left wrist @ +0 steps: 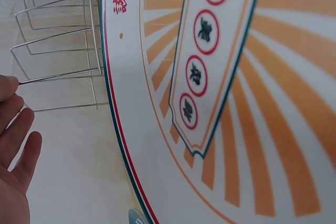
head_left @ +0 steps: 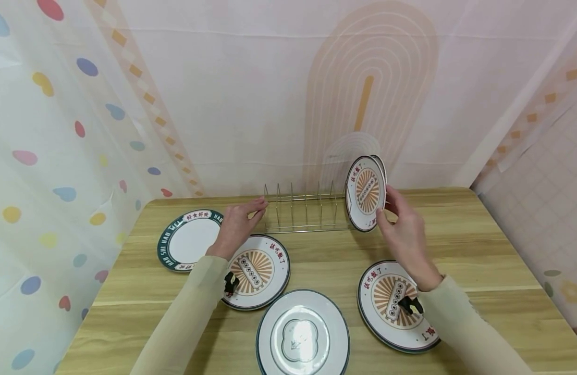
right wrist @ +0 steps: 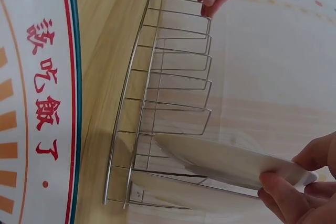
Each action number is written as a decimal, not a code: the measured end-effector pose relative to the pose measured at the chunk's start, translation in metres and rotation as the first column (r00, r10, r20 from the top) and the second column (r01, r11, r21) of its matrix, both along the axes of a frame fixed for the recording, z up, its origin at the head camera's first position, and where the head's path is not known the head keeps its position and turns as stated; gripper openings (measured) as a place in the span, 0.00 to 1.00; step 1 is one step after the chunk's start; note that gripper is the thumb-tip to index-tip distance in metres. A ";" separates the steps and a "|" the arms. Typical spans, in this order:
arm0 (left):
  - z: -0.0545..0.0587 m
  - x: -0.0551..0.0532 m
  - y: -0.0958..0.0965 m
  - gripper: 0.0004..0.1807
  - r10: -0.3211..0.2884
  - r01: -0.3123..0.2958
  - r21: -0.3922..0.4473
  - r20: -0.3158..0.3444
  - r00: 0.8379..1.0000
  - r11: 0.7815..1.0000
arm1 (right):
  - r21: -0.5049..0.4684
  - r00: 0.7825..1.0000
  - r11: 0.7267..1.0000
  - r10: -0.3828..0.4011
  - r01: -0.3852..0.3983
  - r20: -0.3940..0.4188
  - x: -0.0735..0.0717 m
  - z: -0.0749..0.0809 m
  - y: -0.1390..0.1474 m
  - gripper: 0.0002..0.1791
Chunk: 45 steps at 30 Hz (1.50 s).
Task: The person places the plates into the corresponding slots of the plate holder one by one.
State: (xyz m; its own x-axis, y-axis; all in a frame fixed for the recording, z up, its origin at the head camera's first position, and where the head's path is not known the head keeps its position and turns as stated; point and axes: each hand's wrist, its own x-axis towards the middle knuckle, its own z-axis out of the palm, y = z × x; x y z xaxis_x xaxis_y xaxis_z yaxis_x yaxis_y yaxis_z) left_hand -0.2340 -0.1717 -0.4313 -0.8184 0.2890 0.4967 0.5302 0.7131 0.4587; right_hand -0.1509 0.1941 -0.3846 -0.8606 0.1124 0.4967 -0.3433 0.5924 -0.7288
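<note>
A wire dish rack (head_left: pixel 307 228) stands at the back of the table. My left hand (head_left: pixel 236 226) pinches the wire at its left end, which the left wrist view shows too. My right hand (head_left: pixel 404 237) grips the rim of a white plate (head_left: pixel 365 192) with an orange sunburst and red characters. That plate stands on edge at the rack's right end, its lower edge between the wires in the right wrist view. Just behind it, a second plate (right wrist: pixel 184 192) stands in the end slot, mostly hidden in the head view. The slots to the left hold no plates.
On the wooden table (head_left: pixel 480 234) lie sunburst plates at left (head_left: pixel 274 276) and right (head_left: pixel 387 333), partly under my forearms. An upside-down plate (head_left: pixel 302 307) lies at the front middle. A green-rimmed plate (head_left: pixel 192 239) is at far left. A patterned curtain (head_left: pixel 232 104) hangs behind.
</note>
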 end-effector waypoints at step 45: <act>0.000 0.001 0.002 0.12 0.011 -0.011 -0.006 -0.028 1.000 1.000 | 0.270 0.998 0.963 0.009 -0.024 0.056 -0.020 -0.011 -0.025 0.39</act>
